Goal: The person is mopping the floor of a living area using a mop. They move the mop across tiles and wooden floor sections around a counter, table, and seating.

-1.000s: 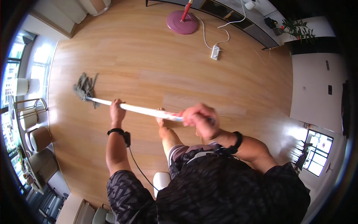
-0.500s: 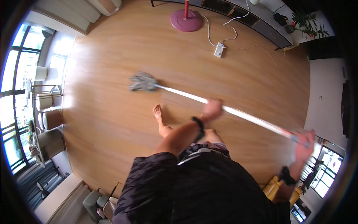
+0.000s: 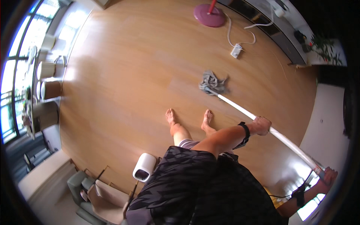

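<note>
Both my hands are closed around the white pole of a mop (image 3: 240, 108), which slants from upper left to lower right across the wooden floor. My left hand (image 3: 261, 125) grips the pole near its middle, the arm reaching across in front of my body. Close to the right rim, my right hand (image 3: 328, 177) is wrapped round the top end of the handle. The grey string mop head (image 3: 213, 82) lies spread on the floor ahead of my bare feet (image 3: 207, 119).
Ahead, a white power strip (image 3: 236, 51) with its cable lies near a round purple base (image 3: 209, 15) and a low cabinet (image 3: 279, 39). A white rounded appliance (image 3: 144, 167) stands behind my left leg, near a padded chair (image 3: 107, 198). Several bins (image 3: 50, 90) line the window side.
The mop head has swept to the right over the floor. My left hand moved right and slightly down, my right hand lower and outward. Both feet and the white appliance now show.
</note>
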Action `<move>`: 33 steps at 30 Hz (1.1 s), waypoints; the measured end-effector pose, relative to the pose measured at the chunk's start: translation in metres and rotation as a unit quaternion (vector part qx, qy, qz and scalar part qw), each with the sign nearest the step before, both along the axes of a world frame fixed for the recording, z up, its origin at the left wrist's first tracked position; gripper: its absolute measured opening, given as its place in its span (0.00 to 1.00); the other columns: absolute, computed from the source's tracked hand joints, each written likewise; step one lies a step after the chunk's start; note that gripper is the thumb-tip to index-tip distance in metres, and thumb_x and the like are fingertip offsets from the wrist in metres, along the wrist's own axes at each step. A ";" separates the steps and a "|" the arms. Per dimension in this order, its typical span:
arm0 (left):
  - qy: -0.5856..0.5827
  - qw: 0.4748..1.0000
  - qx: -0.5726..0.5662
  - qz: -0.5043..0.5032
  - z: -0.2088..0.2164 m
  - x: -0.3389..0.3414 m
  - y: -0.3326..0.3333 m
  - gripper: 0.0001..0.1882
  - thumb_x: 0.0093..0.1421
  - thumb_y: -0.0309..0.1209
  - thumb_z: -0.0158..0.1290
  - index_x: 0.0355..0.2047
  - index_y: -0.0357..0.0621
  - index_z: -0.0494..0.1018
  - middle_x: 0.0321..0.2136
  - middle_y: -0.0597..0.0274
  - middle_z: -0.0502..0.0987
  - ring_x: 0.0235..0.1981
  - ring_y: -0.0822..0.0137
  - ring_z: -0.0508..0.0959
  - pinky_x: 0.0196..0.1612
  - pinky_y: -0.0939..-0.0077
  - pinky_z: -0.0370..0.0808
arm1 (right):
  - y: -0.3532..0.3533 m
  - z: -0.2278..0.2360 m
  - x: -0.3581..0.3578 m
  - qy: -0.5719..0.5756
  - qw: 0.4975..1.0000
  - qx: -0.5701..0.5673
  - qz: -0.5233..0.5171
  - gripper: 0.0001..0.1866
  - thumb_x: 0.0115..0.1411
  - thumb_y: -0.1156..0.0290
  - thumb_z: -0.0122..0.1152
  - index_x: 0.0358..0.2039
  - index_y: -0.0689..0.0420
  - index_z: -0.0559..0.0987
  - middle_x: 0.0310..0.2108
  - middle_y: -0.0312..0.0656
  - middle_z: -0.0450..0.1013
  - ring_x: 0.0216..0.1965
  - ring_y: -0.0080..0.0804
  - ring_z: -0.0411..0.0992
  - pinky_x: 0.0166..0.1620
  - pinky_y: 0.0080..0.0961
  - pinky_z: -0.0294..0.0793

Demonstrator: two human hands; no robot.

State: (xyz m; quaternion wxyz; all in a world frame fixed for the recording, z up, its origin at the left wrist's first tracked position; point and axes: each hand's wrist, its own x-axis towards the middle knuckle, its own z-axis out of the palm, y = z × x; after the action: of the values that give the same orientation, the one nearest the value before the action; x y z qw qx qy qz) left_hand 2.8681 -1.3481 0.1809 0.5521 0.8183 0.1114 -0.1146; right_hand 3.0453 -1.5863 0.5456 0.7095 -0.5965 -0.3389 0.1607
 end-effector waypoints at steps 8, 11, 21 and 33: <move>0.032 0.927 0.051 0.369 -0.071 -0.226 0.117 0.10 0.51 0.32 0.53 0.34 0.48 0.77 0.29 0.52 0.79 0.33 0.48 0.78 0.37 0.56 0.76 | 0.227 -0.123 -0.094 0.029 0.976 0.018 0.216 0.12 0.62 0.67 0.42 0.21 0.50 0.61 0.14 0.28 0.53 0.18 0.20 0.51 0.29 0.24 0.54; 0.002 0.837 0.151 0.526 -0.126 -0.341 0.150 0.06 0.45 0.25 0.53 0.26 0.46 0.76 0.25 0.51 0.76 0.32 0.46 0.76 0.35 0.53 0.73 | 0.323 -0.174 -0.224 0.191 0.928 0.005 0.320 0.13 0.62 0.70 0.43 0.19 0.50 0.59 0.14 0.29 0.53 0.17 0.18 0.52 0.26 0.20 0.52; 0.192 0.739 0.293 0.576 -0.211 -0.612 0.121 0.05 0.43 0.23 0.55 0.24 0.43 0.74 0.28 0.51 0.75 0.36 0.48 0.74 0.40 0.58 0.70 | 0.310 -0.333 -0.428 0.217 0.862 -0.148 0.434 0.09 0.66 0.70 0.44 0.28 0.58 0.67 0.20 0.37 0.64 0.28 0.29 0.68 0.50 0.44 0.70; 0.078 0.816 0.247 0.517 -0.146 -0.195 0.050 0.07 0.45 0.28 0.53 0.25 0.46 0.78 0.23 0.49 0.75 0.30 0.50 0.76 0.38 0.56 0.71 | 0.184 -0.191 -0.054 0.116 0.926 -0.157 0.322 0.10 0.63 0.67 0.41 0.25 0.53 0.61 0.22 0.35 0.57 0.28 0.27 0.58 0.52 0.42 0.63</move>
State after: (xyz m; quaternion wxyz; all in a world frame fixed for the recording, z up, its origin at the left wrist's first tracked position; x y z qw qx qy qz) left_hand 2.6733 -1.2979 0.0351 0.2991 0.7373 0.5853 0.1557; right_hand 2.9913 -1.4024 0.3548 0.5510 -0.5363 -0.3989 0.4996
